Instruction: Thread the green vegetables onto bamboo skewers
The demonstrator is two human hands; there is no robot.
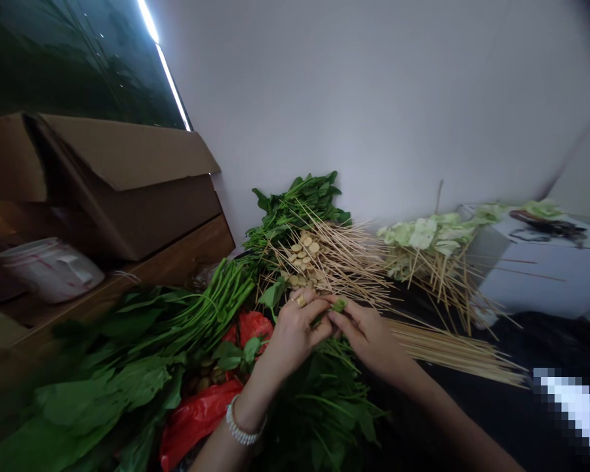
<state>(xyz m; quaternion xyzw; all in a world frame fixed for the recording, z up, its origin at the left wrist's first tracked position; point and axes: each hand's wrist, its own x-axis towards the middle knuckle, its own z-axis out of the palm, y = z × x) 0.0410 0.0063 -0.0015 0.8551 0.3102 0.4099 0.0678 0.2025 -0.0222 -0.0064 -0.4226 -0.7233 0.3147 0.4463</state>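
Observation:
My left hand (295,331), with a ring and a beaded bracelet, is closed on a leafy green (339,305). Fingertips of my right hand (366,333) pinch the same green, where a small folded piece shows. The rest of it is hidden between the hands. Just behind my fingers lies a pile of skewers with pale round slices (305,252) on their ends. Loose leafy greens (334,400) lie below my hands. To the left, a red plastic bag (201,416) holds small brownish pieces that I cannot make out.
Long-stemmed greens (216,301) spread along the left, and a leafy bunch (305,200) leans by the wall. Bare skewers (457,354) lie to the right, below skewered cabbage (425,233). A cardboard box (142,210) and a white mug (52,272) stand at left.

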